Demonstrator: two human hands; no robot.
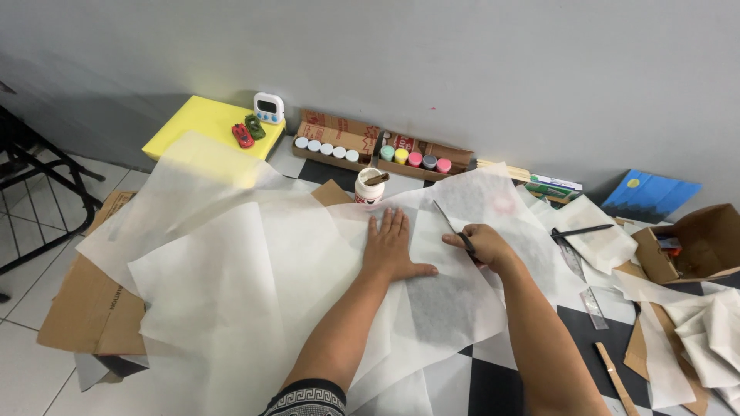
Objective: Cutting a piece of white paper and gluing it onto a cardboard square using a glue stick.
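Checkered floor (493, 385), grey wall (462, 69), white paper sheets (254, 262), flattened cardboard (85, 308)

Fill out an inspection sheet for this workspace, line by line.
Surface: black-and-white checkered floor, mostly covered.
Job's things: thin white paper sheets; scissors cutting into one.
Clutter: cardboard pieces, open box, rulers, glue jar, paint pots, timer, toy cars, yellow board.
Grippers: left hand flat on paper; right hand fingers closed on scissors.
Cables: nothing seen.
Surroundings: grey wall, black rack.
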